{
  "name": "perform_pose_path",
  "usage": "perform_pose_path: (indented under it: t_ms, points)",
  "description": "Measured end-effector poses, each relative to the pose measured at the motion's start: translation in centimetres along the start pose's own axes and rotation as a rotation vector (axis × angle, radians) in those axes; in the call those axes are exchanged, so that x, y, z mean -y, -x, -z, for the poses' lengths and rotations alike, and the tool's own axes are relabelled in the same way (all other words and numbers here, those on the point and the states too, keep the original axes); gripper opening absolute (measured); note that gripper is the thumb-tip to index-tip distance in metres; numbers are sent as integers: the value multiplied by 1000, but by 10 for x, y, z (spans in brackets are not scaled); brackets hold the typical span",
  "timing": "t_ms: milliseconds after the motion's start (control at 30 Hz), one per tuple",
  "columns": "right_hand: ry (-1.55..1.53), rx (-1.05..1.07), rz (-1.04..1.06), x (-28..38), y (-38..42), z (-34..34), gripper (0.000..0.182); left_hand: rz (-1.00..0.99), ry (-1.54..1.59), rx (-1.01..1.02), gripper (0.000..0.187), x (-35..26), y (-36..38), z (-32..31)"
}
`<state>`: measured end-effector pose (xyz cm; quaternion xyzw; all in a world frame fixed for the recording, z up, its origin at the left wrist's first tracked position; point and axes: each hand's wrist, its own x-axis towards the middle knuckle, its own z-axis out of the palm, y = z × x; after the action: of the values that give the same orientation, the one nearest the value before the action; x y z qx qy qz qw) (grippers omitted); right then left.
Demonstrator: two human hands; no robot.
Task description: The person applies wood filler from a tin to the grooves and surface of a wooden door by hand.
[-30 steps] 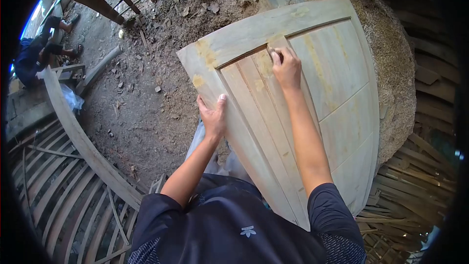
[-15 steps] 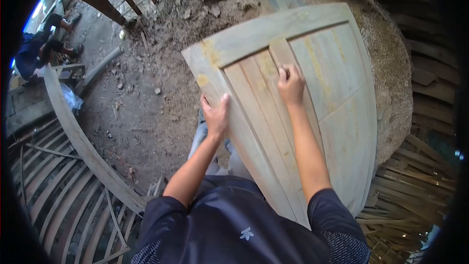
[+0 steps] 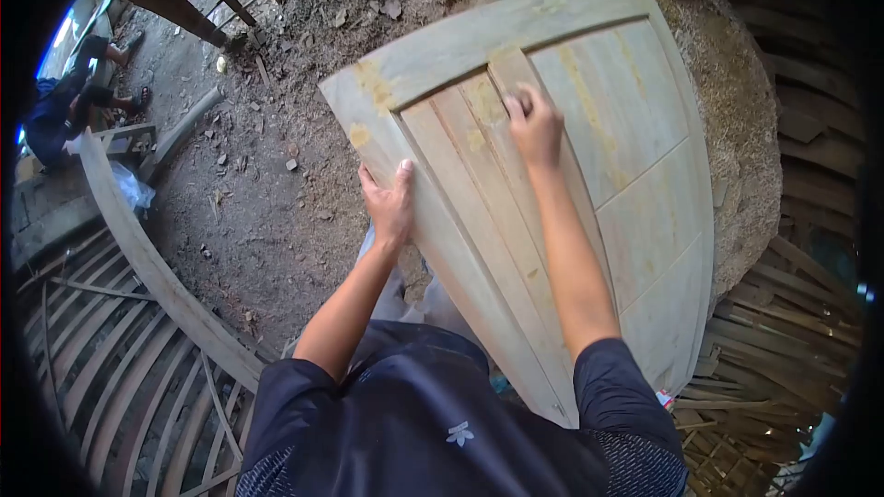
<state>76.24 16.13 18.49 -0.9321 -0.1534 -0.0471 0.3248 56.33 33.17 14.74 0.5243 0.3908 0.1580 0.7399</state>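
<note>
A large wooden panel (image 3: pixel 645 267) with a curved top edge and recessed boards lies in front of my body, with yellowish patches on its frame and boards. My left hand (image 3: pixel 389 207) grips the left edge of the panel, thumb on top and fingers over the side. My right hand (image 3: pixel 534 124) is closed above the upper middle strip of the panel, its fingers curled together. Whatever those fingers hold, if anything, is too small to make out.
Another person (image 3: pixel 55 120) sits at the far left beside a long curved board (image 3: pixel 157 267). Slatted wood (image 3: pixel 110 359) lies lower left, and stacked wooden strips (image 3: pixel 773 350) are at the right. Sawdust (image 3: pixel 746 175) heaps beyond the panel; a wooden frame (image 3: pixel 166 0) stands upper left.
My right hand has shifted slightly up and left along the middle strip. The panel and my left hand appear a little further left and higher in the view.
</note>
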Motion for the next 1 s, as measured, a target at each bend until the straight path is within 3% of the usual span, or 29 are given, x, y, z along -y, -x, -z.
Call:
perform_pose_path:
  t_ms: [67, 133, 167, 233, 367, 433, 533, 700, 733, 800, 900, 1000]
  points:
    - [-51, 30, 14, -9, 13, 1, 21, 36, -20, 32, 75, -1, 6, 4]
    - [-22, -81, 40, -24, 55, 22, 18, -22, -113, -1, 75, 3, 1, 5]
    - [-44, -74, -98, -27, 88, 41, 16, -34, -109, 10, 75, 5, -1, 6]
    - [55, -62, -175, -43, 131, 64, 13, -4, -93, 6, 74, 9, -1, 7]
    - [-2, -83, 35, -24, 59, 27, 13, -36, -57, -21, 75, 5, 2, 2]
    - [-20, 19, 69, -6, 11, 7, 13, -44, -46, -22, 76, 8, -2, 0]
    - [-68, 28, 1, -5, 24, 17, 14, -33, -79, -12, 77, 12, 4, 8]
    - [71, -33, -159, -37, 123, 66, 13, -73, -121, -64, 79, 19, -15, 2]
    - [82, -28, -152, -33, 112, 62, 13, -89, -98, -52, 78, 17, -11, 2]
    - [-8, -140, 76, -28, 73, 28, 13, -90, -83, -34, 78, 14, 0, 6]
    - [-25, -21, 110, 4, -12, -11, 14, -36, -56, -14, 76, 3, 1, 4]
    - [-55, 11, 38, -1, 5, 0, 17, -35, -44, 21, 82, 13, -4, 7]
